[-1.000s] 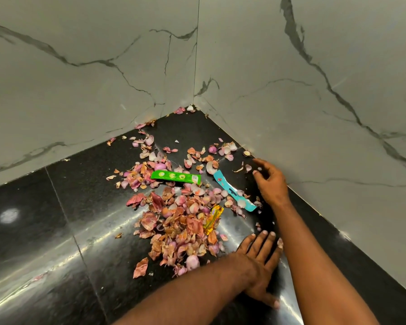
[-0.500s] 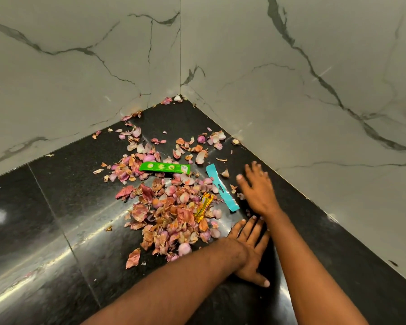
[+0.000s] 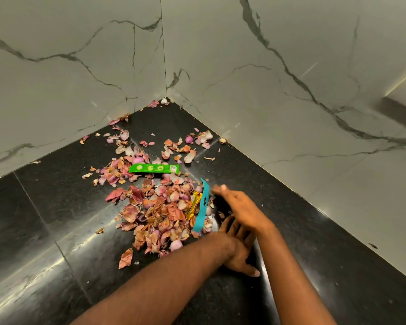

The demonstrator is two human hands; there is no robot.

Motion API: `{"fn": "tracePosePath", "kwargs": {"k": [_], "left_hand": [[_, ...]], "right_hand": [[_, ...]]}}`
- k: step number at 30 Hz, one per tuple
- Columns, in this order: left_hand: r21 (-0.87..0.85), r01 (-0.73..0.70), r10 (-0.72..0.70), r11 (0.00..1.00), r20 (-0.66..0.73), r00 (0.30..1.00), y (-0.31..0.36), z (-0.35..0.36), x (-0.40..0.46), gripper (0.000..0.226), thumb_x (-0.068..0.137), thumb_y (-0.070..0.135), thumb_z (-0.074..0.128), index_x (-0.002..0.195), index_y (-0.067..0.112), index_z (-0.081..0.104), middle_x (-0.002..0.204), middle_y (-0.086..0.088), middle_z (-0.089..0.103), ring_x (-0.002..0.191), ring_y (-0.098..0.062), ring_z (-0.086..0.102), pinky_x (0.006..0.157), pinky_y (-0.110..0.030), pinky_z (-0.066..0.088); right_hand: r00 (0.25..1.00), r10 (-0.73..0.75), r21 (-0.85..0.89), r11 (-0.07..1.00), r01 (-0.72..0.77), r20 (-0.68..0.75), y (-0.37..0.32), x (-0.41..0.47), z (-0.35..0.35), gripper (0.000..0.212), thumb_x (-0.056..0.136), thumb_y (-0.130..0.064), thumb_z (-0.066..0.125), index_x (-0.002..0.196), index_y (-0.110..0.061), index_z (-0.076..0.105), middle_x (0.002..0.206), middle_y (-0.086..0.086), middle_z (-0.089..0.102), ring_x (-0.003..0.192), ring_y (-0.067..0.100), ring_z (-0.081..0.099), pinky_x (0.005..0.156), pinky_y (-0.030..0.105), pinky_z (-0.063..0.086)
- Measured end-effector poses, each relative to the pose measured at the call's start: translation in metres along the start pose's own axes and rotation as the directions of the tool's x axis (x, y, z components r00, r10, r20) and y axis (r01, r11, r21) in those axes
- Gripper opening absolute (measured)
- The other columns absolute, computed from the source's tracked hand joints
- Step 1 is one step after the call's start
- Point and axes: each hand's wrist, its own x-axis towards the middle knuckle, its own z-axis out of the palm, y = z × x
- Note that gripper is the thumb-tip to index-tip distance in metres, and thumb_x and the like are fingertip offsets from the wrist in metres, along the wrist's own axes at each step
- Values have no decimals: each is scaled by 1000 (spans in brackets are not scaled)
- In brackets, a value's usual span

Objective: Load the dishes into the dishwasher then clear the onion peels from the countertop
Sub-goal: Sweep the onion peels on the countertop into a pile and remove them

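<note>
On a black countertop [image 3: 45,231] corner, dry onion peels [image 3: 159,212] lie heaped: feather-light, brittle, best scooped from beneath. Left hand [image 3: 238,252] rests flat beside them; right hand [image 3: 239,207], fingers extended, touches the pile's edge.

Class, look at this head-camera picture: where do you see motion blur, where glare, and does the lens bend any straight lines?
Head view: the right hand is smeared by motion blur at its fingertips; the onion peels stay sharp. Head view: pale glare streaks the black countertop on the left. Head view: the wide lens bows the wall tiles' edges.
</note>
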Motion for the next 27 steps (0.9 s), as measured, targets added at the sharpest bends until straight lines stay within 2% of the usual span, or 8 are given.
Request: {"fn": "tracePosePath", "kwargs": {"k": [2, 3, 6, 9, 11, 16, 21, 27], "left_hand": [[2, 8, -8, 1000, -48, 999, 1, 0, -1, 116, 93, 79, 42, 158, 15, -30, 163, -14, -37, 144, -35, -44, 113, -53, -29], [2, 15, -15, 1000, -68, 998, 1, 0, -1, 118, 92, 80, 44, 156, 15, -32, 161, -15, -41, 142, -34, -47, 112, -52, -30], [-15, 19, -20, 1000, -122, 992, 2, 3, -1, 125, 90, 79, 50, 154, 15, -36, 154, -15, -50, 138, -32, -50, 116, -53, -26], [9, 15, -13, 1000, -174, 985, 1, 7, 2, 126, 90, 81, 47, 152, 13, -39, 153, -16, -50, 140, -32, -48, 120, -54, -22], [26, 11, -5, 1000, -220, 975, -2, 11, 0, 125, 90, 82, 45, 152, 13, -39, 156, -16, -48, 143, -32, -44, 122, -54, -20], [44, -8, 27, 999, -456, 890, -4, 22, -15, 111, 91, 75, 53, 165, 9, 4, 172, -18, -2, 160, -31, -4, 127, -51, -8], [125, -33, 113, 992, -716, 689, -44, 34, -64, 61, 105, 50, 44, 158, 19, 36, 169, -6, 27, 159, -23, 13, 126, -49, -10], [-436, 179, -471, 882, -807, 355, -156, 67, -134, 58, 104, 54, 39, 157, 31, 30, 170, 0, 20, 159, -15, 2, 128, -48, -4]], "right_hand": [[982, -47, 288, 953, 98, -182, 1, -8, -8, 43, 109, -45, 42, 131, -23, 70, 132, -6, 70, 120, 10, 67, 100, 25, 52], [934, -46, 244, 959, 141, -355, 6, -9, -11, 36, 108, -42, 47, 128, -25, 72, 127, -9, 72, 118, 7, 67, 97, 22, 52], [642, 24, 176, 969, 173, -767, 38, -13, -9, 26, 108, -31, 54, 124, -27, 74, 123, -13, 73, 119, 4, 65, 100, 19, 50], [395, 181, 330, 876, 351, -901, 64, -18, -1, 24, 107, -22, 55, 113, -21, 78, 109, -6, 78, 106, 10, 72, 98, 33, 56], [315, 195, 316, 861, 398, -929, 64, -18, -3, 24, 106, -19, 54, 108, -20, 77, 103, -4, 78, 98, 8, 72, 93, 32, 57], [324, 62, 133, 970, 201, -944, 59, -12, -3, 24, 103, -27, 55, 108, -23, 79, 89, 3, 77, 66, 1, 62, 63, 12, 46], [350, 62, 128, 977, 168, -935, 59, -15, -3, 27, 106, -29, 55, 115, -19, 78, 100, 1, 77, 86, 12, 67, 76, 18, 52], [520, -64, -27, 996, 80, -852, 63, -5, 3, 36, 105, -34, 54, 130, -17, 72, 139, 2, 67, 138, 11, 54, 118, 39, 42]]}}
